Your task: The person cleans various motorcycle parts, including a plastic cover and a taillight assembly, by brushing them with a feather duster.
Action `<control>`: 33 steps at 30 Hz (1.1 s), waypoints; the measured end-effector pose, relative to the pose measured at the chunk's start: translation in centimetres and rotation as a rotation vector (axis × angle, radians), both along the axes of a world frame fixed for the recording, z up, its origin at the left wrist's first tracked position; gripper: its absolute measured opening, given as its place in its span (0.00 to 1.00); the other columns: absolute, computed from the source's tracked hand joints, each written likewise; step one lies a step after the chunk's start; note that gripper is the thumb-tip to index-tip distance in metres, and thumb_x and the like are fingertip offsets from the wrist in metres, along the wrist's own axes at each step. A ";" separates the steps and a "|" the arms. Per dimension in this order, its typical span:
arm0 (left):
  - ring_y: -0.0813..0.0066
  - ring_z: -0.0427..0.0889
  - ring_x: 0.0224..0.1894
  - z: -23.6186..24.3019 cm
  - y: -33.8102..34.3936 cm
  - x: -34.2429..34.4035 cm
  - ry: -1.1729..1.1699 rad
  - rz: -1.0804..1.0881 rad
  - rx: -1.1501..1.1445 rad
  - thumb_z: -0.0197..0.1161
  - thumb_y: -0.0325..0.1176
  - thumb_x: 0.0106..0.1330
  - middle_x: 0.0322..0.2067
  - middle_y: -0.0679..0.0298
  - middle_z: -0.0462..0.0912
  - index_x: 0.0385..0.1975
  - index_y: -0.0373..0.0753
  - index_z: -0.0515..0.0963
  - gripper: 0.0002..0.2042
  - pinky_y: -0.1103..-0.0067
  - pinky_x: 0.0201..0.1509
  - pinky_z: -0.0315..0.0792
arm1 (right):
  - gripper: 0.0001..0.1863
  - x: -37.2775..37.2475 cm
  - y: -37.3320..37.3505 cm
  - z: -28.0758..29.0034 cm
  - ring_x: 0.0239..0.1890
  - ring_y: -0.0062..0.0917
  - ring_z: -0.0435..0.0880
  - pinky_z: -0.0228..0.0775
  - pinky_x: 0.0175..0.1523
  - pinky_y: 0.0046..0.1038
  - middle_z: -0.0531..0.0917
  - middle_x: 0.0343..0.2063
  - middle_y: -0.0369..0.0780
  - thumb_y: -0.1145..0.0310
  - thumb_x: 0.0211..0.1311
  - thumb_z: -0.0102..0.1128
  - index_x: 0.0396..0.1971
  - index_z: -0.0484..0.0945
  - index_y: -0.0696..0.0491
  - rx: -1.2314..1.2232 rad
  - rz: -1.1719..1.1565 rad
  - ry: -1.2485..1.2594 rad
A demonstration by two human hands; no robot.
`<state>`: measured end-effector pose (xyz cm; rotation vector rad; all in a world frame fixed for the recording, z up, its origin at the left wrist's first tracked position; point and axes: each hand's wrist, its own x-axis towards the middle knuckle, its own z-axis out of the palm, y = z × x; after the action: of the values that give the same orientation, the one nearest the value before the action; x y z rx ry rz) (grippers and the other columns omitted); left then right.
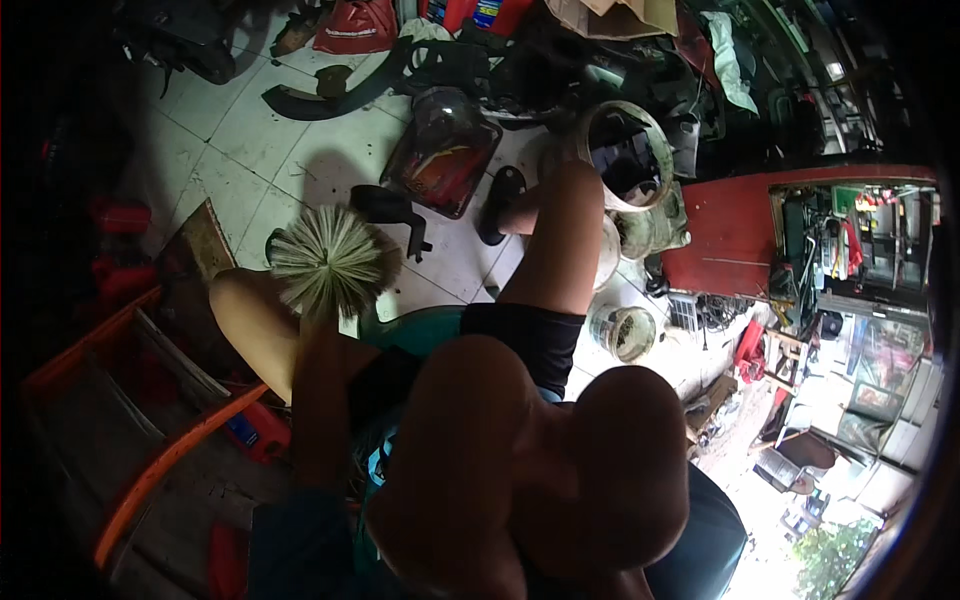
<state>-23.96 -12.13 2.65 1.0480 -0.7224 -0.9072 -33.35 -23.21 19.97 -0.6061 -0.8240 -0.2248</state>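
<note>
My left hand point(318, 330) holds a pale, fan-bristled brush point(325, 258) above my lap, its fingers mostly hidden behind the bristles. Large shadowed skin shapes very close to the lens in the lower middle look like my right hand point(525, 460); what its fingers hold, if anything, I cannot make out. Beneath the brush, my bare legs point(550, 250) are bent and spread, in dark shorts, with part of a teal seat point(400, 322) between them. On the tiled floor beyond the brush lies a black plastic part point(380, 205).
An orange metal frame point(175, 455) is at the left. Ahead lie a tray point(435, 165) with a clear cover and a curved black part point(310, 100). A round tub point(660, 150), a bucket point(622, 332) and a red panel point(715, 240) stand right, with clutter around.
</note>
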 end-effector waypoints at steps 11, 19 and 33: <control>0.73 0.74 0.36 -13.4 7.0 5.2 0.414 0.852 0.388 0.47 0.44 0.73 0.41 0.60 0.76 0.54 0.41 0.69 0.17 0.74 0.36 0.72 | 0.16 3.5 -4.7 -14.2 0.24 0.24 0.69 0.61 0.22 0.24 0.75 0.34 0.38 0.51 0.74 0.42 0.38 0.72 0.48 0.341 -0.324 1.027; 0.73 0.75 0.34 -15.0 5.3 7.6 0.495 0.918 0.324 0.47 0.45 0.73 0.40 0.61 0.76 0.54 0.42 0.69 0.17 0.74 0.34 0.72 | 0.38 1.7 -12.8 -46.1 0.41 0.31 0.79 0.75 0.40 0.31 0.78 0.42 0.48 0.60 0.51 0.72 0.59 0.64 0.57 -1.567 -0.524 0.797; 0.75 0.75 0.32 -14.3 6.8 8.3 0.513 1.002 0.257 0.46 0.46 0.74 0.38 0.62 0.76 0.53 0.44 0.70 0.17 0.75 0.30 0.73 | 0.37 4.9 -4.6 -41.5 0.54 0.52 0.74 0.64 0.61 0.44 0.75 0.50 0.58 0.64 0.52 0.72 0.58 0.65 0.66 -1.315 -1.311 0.603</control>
<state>-15.68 -5.33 -11.63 1.1480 0.3690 -0.3431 -28.50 -27.85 -21.53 -2.2933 0.2626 -0.6385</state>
